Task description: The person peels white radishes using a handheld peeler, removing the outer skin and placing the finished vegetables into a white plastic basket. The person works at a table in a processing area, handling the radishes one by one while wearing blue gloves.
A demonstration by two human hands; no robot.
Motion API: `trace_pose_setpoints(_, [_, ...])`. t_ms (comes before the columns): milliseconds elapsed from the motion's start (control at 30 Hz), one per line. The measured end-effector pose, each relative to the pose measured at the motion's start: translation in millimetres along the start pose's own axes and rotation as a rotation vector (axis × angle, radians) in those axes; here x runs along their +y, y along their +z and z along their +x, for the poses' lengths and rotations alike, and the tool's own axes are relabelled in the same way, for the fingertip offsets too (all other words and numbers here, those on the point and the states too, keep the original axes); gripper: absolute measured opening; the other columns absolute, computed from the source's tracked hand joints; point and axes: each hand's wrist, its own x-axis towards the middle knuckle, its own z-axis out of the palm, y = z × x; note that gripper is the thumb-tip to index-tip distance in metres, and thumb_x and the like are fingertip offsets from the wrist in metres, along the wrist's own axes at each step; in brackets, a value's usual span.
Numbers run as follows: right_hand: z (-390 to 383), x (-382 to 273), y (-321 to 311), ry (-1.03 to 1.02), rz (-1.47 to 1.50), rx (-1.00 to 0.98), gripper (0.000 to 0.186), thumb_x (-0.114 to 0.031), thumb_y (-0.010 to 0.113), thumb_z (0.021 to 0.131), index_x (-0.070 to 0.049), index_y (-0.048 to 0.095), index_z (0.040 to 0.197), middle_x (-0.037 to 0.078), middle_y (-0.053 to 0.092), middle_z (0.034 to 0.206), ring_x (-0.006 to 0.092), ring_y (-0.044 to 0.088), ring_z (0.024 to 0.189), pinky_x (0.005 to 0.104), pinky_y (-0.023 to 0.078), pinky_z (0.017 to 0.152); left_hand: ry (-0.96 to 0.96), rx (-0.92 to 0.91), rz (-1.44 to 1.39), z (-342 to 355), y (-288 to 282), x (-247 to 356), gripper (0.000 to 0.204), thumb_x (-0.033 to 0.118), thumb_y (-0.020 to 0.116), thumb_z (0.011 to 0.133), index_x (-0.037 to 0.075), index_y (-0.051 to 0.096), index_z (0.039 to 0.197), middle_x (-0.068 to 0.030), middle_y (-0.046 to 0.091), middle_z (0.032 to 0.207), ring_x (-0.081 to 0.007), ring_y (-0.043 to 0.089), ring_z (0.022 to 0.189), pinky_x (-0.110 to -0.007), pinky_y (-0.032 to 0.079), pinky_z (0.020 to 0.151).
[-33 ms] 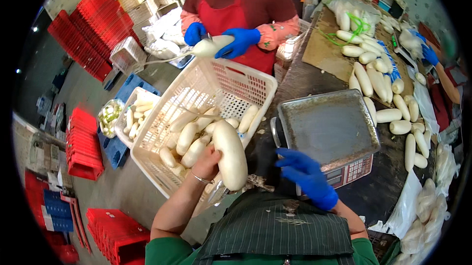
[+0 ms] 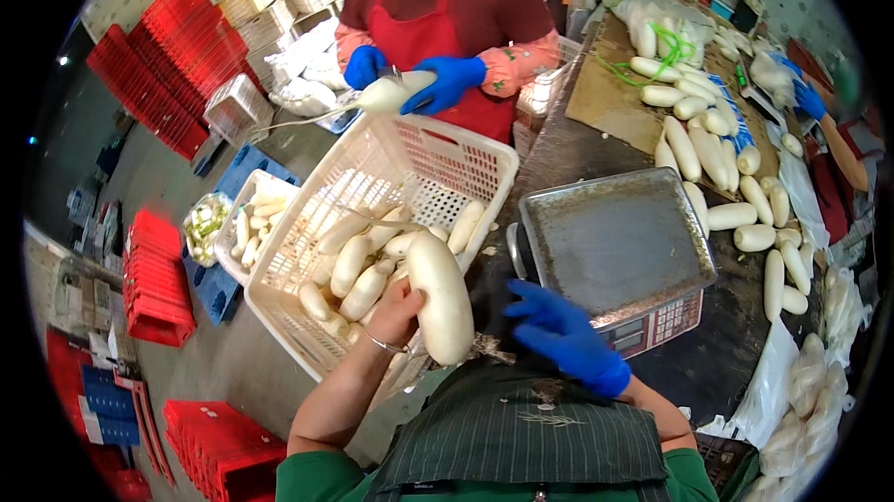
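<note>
The left hand [image 2: 395, 312], with a shiny bangle [image 2: 385, 346] on its wrist, is wrapped around a big white radish [image 2: 440, 297]. The right hand [image 2: 570, 339], in a blue glove [image 2: 596, 362], is well apart from it, with its fingers loose and spread. I see that hand just beside the near left corner of the scale [image 2: 674, 316], but from this view I can't tell if it touches. The big white radish is held tilted over the right edge of the crate [image 2: 400, 162], toward the near corner. Lots of smaller radishes [image 2: 363, 290] lie in the crate, mostly in its near half. The crate is next to the left edge of the dark table [image 2: 717, 362]. The scale sits on the table by that same edge, with a flat metal pan [image 2: 619, 241] on top. I also see a bunch of radishes [image 2: 773, 283] along the right edge of the table. Past the far edge of the crate stands a person in a red apron [image 2: 442, 46], with both gloved hands on a radish with a long root [image 2: 382, 95].
</note>
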Motion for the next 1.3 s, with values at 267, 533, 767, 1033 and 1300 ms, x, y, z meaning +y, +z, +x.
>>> trace_pose_setpoints(267, [15,50,13,0.181,0.5,-0.122,0.069,-0.032,0.064,0.08,0.002,0.033,0.132,0.018,0.054,0.115,0.0234,0.057,0.101,0.0327,0.048,0.083,-0.012,0.095,0.288,-8,59,3,0.03,0.011,0.069,0.078,0.001,0.057,0.103,-0.0022,0.06,0.087,-0.0065,0.053,0.072,-0.021,0.046,0.067])
trace_pose_setpoints(533, [5,55,10,0.205,0.875,-0.405,0.074,-0.057,0.049,0.08,0.001,0.04,0.126,0.023,0.058,0.105,0.0277,0.06,0.082,0.0318,0.049,0.065,0.035,-0.054,0.105,-3,53,-19,0.057,0.029,0.066,0.082,0.001,0.043,0.126,-0.0114,0.055,0.114,-0.0161,0.053,0.104,-0.031,0.042,0.09])
trace_pose_setpoints(767, [3,40,12,0.192,0.656,-0.282,0.058,-0.052,0.042,0.089,0.0,0.048,0.114,0.014,0.06,0.092,0.0217,0.06,0.075,0.0317,0.049,0.066,-0.067,-0.125,-0.328,-6,80,-28,0.084,0.048,0.069,0.072,0.001,0.033,0.131,-0.0166,0.048,0.125,-0.0236,0.051,0.112,-0.036,0.041,0.094])
trace_pose_setpoints(1033, [1,57,16,0.191,0.694,-0.164,0.056,-0.053,0.038,0.091,-0.003,0.048,0.116,0.012,0.061,0.086,0.0174,0.055,0.061,0.0278,0.046,0.057,0.124,0.115,0.067,-12,94,-7,0.057,0.008,0.068,0.075,0.002,0.04,0.124,-0.0078,0.055,0.112,-0.0181,0.054,0.103,-0.033,0.043,0.09])
trace_pose_setpoints(1300, [-2,42,10,0.023,0.559,-0.075,0.06,-0.056,0.024,0.092,-0.007,0.048,0.116,0.008,0.06,0.075,0.0137,0.049,0.048,0.0254,0.04,0.046,0.148,-0.013,-0.011,-10,95,-12,0.046,0.0,0.068,0.074,0.003,0.044,0.113,-0.0076,0.055,0.112,-0.0169,0.053,0.106,-0.032,0.041,0.093])
